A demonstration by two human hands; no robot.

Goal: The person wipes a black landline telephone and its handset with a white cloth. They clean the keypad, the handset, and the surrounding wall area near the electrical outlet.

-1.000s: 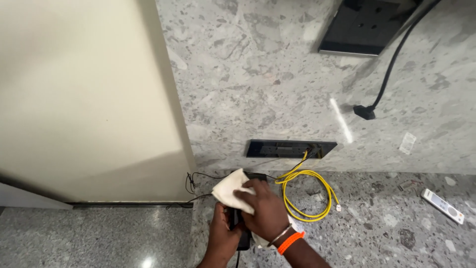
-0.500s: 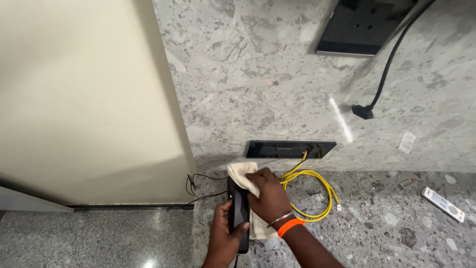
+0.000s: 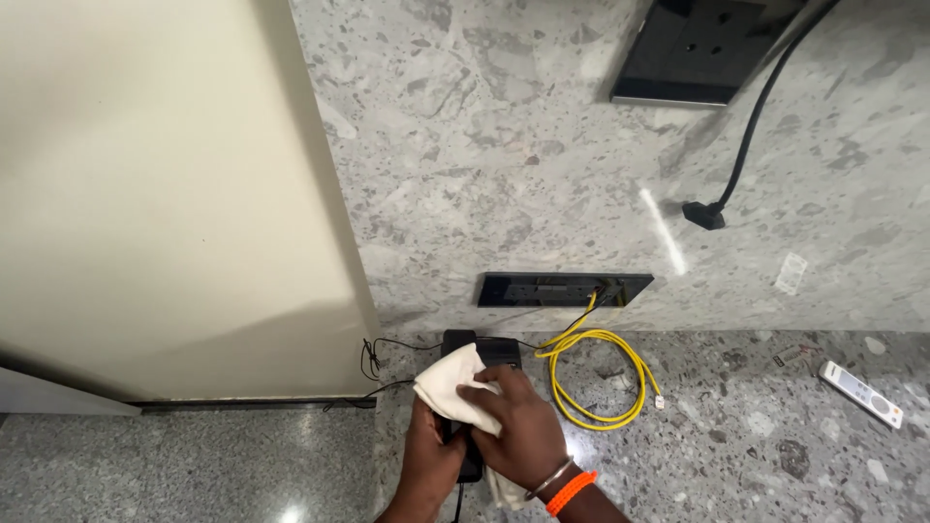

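Black device (image 3: pixel 481 351): on grey stone counter (image 3: pixel 756 436), near wall base, left of yellow cable (image 3: pixel 596 383). Left hand (image 3: pixel 431 460) grips device. Right hand (image 3: pixel 518 426) presses cream cloth (image 3: pixel 450 387) onto it.

Both hands low and close together — left hand (image 3: pixel 431 455) curled in a grip, right hand (image 3: pixel 518 426) palm-down, fingers bent.

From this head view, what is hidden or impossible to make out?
- Black device: mostly covered by the cream cloth and both hands; its kind is unclear.
- Left hand: its fingers are hidden under the device.
- Right hand: forearm cut by the bottom edge.
- White remote: buttons too small.
- Yellow cable: its end inside the dark wall recess is lost.
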